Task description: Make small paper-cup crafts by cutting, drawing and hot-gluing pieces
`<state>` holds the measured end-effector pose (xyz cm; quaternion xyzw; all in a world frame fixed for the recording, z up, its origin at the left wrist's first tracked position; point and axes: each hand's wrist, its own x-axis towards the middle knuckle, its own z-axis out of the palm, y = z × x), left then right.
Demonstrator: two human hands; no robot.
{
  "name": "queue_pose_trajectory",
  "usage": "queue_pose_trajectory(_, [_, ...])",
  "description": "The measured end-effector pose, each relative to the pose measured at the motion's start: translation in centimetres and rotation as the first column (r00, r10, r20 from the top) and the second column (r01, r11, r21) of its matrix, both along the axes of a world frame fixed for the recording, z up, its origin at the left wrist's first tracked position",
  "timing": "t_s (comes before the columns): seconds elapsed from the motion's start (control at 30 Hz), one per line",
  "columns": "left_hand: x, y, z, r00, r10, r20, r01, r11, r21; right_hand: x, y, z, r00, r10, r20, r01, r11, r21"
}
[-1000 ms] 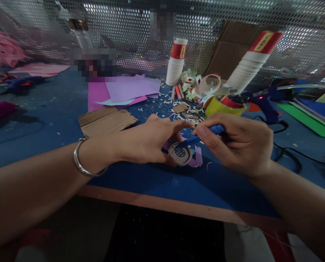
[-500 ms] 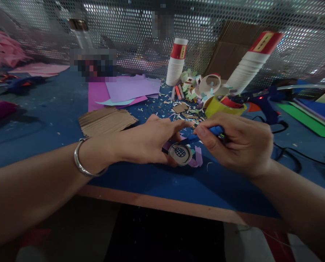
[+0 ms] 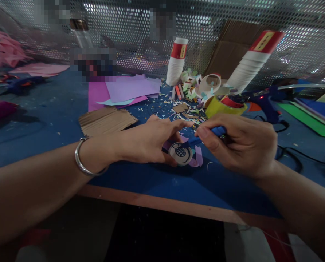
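Observation:
My left hand (image 3: 148, 140) rests on the blue table (image 3: 55, 112), fingers curled around a small paper cup (image 3: 181, 154) lying on its side with purple paper strips stuck to it. The cup's round base faces me and bears a drawn black grid. My right hand (image 3: 240, 143) is closed on a blue pen (image 3: 206, 135), its tip touching the upper right of the cup's base. A silver bangle (image 3: 82, 163) circles my left wrist.
Corrugated cardboard (image 3: 105, 122), purple and pink paper sheets (image 3: 124, 89), paper scraps, two stacks of paper cups (image 3: 176, 62) (image 3: 251, 60), a yellow tape roll (image 3: 224, 105) and a blue glue gun (image 3: 263, 102) with its cable lie behind. A perforated metal screen stands at the back.
The pen tip has shifted slightly up and right over the cup's base, and my right hand has moved a little to the right. My left hand holds still.

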<state>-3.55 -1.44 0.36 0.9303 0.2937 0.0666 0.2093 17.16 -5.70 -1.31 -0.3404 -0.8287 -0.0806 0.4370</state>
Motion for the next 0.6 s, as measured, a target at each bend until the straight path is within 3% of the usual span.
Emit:
queue_pose_trajectory(0.27, [-0.01,0.09,-0.15,1.000,0.007,-0.025,-0.007,1.000,0.009,0.14,-0.10,-0.08,0.998,-0.037,-0.057,0.037,0.999,0.002])
queue_pose_trajectory(0.6, [0.01,0.28,-0.23,1.000,-0.030,-0.001,0.030,0.999,0.012,0.16,-0.09,0.37,0.999,-0.035,0.019,0.035,0.999,0.031])
